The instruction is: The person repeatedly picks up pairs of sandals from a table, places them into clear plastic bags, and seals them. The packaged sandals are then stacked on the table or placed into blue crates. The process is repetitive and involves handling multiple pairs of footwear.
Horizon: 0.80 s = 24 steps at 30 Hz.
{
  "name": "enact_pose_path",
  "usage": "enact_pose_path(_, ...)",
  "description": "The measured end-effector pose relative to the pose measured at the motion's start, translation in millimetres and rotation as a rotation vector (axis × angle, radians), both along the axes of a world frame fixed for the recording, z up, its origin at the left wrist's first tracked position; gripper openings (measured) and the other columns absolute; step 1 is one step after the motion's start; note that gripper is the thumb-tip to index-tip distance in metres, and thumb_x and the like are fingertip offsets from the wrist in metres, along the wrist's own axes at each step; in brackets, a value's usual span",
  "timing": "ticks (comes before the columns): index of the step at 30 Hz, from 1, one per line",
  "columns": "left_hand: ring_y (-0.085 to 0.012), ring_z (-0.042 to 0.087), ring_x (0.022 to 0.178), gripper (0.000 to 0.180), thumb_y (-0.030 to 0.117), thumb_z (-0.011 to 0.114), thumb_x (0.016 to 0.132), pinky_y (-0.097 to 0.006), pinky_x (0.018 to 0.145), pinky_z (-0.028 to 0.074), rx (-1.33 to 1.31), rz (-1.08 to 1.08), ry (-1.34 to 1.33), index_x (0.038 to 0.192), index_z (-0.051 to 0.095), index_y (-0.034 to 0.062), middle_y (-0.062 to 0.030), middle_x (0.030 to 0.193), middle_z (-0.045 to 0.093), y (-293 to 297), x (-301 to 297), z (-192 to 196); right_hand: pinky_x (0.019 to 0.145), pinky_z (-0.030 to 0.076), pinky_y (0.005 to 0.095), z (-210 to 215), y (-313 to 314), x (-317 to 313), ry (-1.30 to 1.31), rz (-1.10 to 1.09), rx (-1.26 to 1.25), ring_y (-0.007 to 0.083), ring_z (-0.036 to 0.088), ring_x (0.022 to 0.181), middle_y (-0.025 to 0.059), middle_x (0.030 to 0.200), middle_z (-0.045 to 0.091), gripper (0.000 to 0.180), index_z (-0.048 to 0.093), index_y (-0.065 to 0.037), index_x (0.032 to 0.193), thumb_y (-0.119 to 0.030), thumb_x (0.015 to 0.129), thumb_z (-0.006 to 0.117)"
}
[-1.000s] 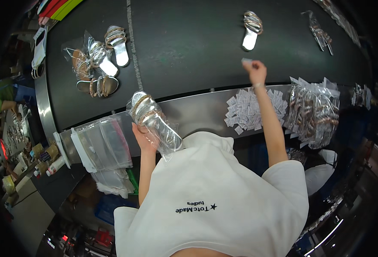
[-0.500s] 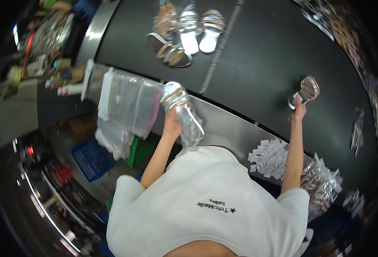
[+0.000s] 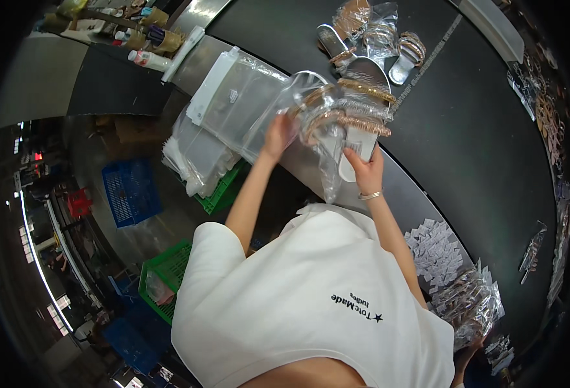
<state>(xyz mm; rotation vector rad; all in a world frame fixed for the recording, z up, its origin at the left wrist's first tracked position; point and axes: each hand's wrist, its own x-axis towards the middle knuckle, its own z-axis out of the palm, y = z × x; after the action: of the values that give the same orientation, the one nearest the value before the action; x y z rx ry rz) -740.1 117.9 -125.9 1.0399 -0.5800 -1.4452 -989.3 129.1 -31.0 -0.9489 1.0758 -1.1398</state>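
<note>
My left hand (image 3: 279, 134) is closed at the side of a sandal in a clear plastic bag (image 3: 320, 107); its fingers are slightly blurred. With my right hand (image 3: 365, 169) I grip a flat sandal (image 3: 365, 97) by its pale heel end, thumb on the insole. Gold, silver and rose-coloured straps cross this sandal. Both sandals are side by side, toes pointing away from me, the bagged one overlapping the other's edge. A stack of clear plastic bags (image 3: 239, 97) lies just left of my left hand.
Several sandals (image 3: 406, 57), some bagged, lie on the dark belt (image 3: 472, 129) ahead. White paper tags (image 3: 435, 253) and a heap of bagged sandals (image 3: 469, 297) are at right. Another person's hand (image 3: 469, 355) touches the heap. Green (image 3: 168, 278) and blue crates (image 3: 131, 191) stand low left.
My right hand has come from far right over the belt to beside my left hand, bringing its sandal alongside the bagged one. The view has turned, shifting the surroundings.
</note>
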Motion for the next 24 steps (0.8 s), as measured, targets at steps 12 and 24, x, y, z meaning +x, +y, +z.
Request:
enact_pose_path(12,-0.0318,0.049,0.11,0.007,0.009,0.047,0.086,-0.042,0.099,0.031,-0.095,0.015,-1.012,0.091,0.047,0.0034,-0.0125,0.111,0.058,-2,75,-29,0.076,0.047,0.0382,-57,9,13,0.815,0.414,0.219,0.0332,0.061,0.089,0.02,0.097,0.062,0.066,0.046,-0.007,0.113,-0.05,0.068,0.07)
enact_pose_path(24,-0.0325,0.051,0.104,0.013,0.009,0.045,0.086,-0.04,0.09,0.038,-0.443,-0.364,-1.118,0.095,0.048,0.0011,-0.0136,0.109,0.058,0,66,85,0.084,0.043,0.0362,-36,21,64,0.518,0.597,0.087,0.0293,0.059,0.096,0.0176,0.102,0.061,0.056,0.052,-0.002,0.114,-0.041,0.075,0.064)
